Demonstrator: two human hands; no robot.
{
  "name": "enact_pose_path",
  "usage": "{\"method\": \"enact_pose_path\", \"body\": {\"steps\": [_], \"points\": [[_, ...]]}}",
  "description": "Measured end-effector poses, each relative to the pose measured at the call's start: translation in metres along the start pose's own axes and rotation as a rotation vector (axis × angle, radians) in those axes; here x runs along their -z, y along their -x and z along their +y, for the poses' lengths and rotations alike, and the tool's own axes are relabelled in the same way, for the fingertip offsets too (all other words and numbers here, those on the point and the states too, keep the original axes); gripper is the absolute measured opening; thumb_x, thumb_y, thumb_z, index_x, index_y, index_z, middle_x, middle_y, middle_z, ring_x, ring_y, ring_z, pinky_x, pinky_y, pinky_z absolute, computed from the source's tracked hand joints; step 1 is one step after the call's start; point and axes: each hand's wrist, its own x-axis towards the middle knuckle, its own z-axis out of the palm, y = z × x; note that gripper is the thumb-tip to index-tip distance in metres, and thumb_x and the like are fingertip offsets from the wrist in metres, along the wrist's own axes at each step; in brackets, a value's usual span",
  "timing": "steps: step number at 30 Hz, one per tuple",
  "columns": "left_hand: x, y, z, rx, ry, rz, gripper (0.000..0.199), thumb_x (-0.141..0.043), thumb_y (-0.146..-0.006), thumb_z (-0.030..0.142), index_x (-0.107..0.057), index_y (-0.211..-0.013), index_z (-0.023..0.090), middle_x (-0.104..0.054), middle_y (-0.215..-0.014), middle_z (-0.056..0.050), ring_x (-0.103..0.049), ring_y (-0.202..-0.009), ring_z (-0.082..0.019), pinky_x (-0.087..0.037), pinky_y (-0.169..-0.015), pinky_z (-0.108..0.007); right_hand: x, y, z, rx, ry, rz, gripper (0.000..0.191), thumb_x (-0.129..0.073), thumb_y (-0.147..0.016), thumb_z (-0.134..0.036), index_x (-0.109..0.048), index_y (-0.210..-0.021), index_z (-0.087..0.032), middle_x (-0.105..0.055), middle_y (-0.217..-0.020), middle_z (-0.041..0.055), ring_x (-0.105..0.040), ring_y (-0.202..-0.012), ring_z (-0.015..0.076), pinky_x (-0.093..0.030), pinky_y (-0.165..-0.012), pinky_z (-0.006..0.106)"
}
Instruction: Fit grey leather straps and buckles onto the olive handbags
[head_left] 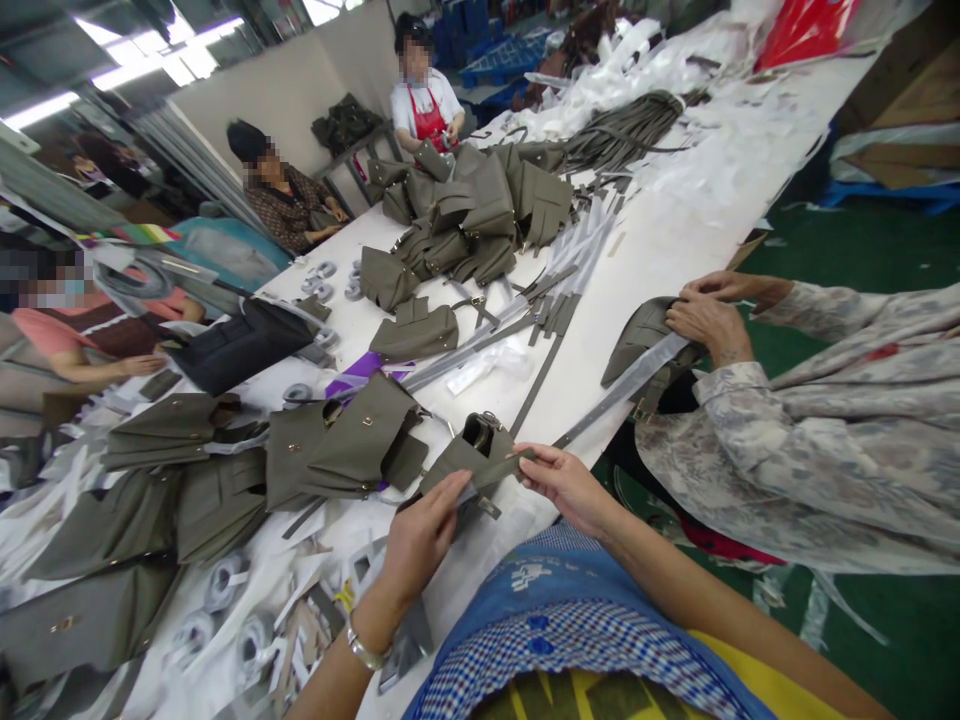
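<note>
Just below the middle of the frame, my right fingers (546, 474) pinch an olive strip (498, 471) in front of a small olive bag (448, 456) on the counter (646, 235). My left fingers (451, 492) lie flat at the strip's left part; whether they grip, I cannot tell. I judge this step as straightening the strip; next seems to call for even tension.

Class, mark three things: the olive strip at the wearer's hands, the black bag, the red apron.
Olive strip (497, 470), head view: middle of its uncovered stretch.
Black bag (240, 345), head view: its broad side.
Red apron (430, 125), head view: its front.
</note>
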Motion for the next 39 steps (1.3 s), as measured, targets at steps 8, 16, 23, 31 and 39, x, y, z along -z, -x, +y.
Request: {"method": "enact_pose_path", "body": {"steps": [8,16,23,31,39], "points": [[0.003,-0.022,0.021,0.457,0.859,-0.273,0.046,-0.033,-0.097,0.049,-0.065,-0.104,0.016,-0.064,-0.072,-0.002,-0.049,-0.054,-0.01,-0.041,-0.056,-0.023,0.003,-0.019,-0.003,0.128,0.262,0.018,0.029,-0.071,-0.077,-0.035,-0.071,-0.103,-0.023,-0.071,-0.095,0.0027,-0.059,-0.075,0.0136,-0.047,-0.067,0.027],[-0.004,-0.047,0.015,0.514,0.878,-0.251,0.047,-0.042,-0.091,0.056,-0.058,-0.077,0.015,-0.046,-0.05,0.005,-0.035,-0.044,-0.007,-0.028,-0.047,-0.02,-0.01,-0.045,-0.016,0.178,0.484,-0.169,0.033,-0.071,-0.076,-0.038,-0.071,-0.104,-0.019,-0.072,-0.089,0.003,-0.059,-0.068,0.0131,-0.049,-0.068,0.03],[0.007,-0.062,0.002,0.515,0.87,-0.285,0.044,-0.045,-0.09,0.057,-0.057,-0.082,0.015,-0.056,-0.063,0.003,-0.041,-0.046,-0.006,-0.03,-0.047,-0.019,-0.006,-0.065,-0.026,0.235,0.44,-0.061,0.033,-0.073,-0.075,-0.039,-0.072,-0.099,-0.017,-0.071,-0.08,0.0027,-0.059,-0.067,0.0136,-0.048,-0.067,0.029],[0.003,-0.084,-0.006,0.587,0.895,-0.214,0.039,-0.055,-0.084,0.052,-0.059,-0.083,0.013,-0.06,-0.069,-0.001,-0.053,-0.056,-0.009,-0.041,-0.057,-0.021,0.022,-0.105,-0.015,0.421,0.754,-0.101,0.038,-0.057,-0.086,-0.04,-0.063,-0.121,-0.025,-0.065,-0.122,0.0062,-0.059,-0.113,0.0224,-0.043,-0.101,0.041],[0.0,-0.103,-0.018,0.632,0.746,-0.175,0.045,-0.048,-0.085,0.057,-0.058,-0.073,0.015,-0.048,-0.058,0.005,-0.035,-0.047,-0.007,-0.026,-0.047,-0.021,0.036,-0.132,-0.004,0.467,0.955,-0.424,0.031,-0.056,-0.088,-0.035,-0.065,-0.115,-0.022,-0.064,-0.119,0.0081,-0.058,-0.109,0.0212,-0.046,-0.096,0.038]]}}
